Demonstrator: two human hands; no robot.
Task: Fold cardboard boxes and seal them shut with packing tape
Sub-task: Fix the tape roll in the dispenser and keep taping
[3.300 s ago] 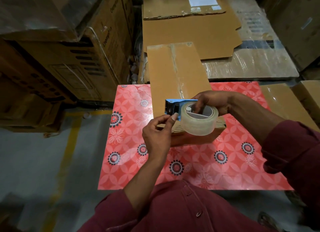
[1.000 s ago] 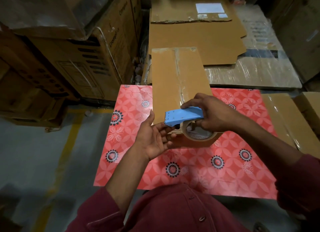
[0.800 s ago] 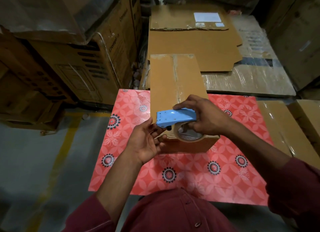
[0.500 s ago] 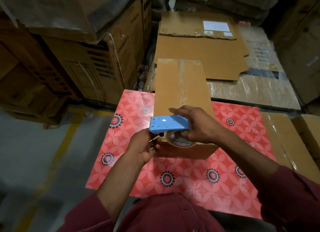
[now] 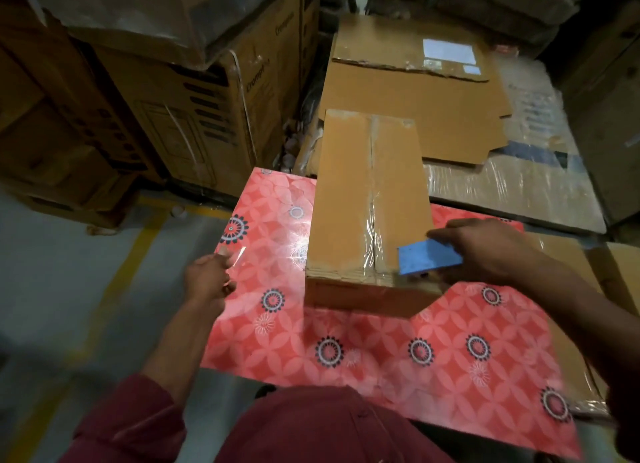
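A counter covered in a glossy red sheet with white petal shapes and dark flower rings carries one closed cardboard box, which stands at the far middle, its far end past the counter's far edge.

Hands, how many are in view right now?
2. The left hand pinches a clear tape piece over the red table; the right hand holds the blue dispenser at the box.

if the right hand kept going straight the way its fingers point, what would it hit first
The right hand, gripping the blue tape dispenser, points left across the near end of the cardboard box. It would sweep over the taped centre seam first, probably grazing the box top; height above it is unclear.
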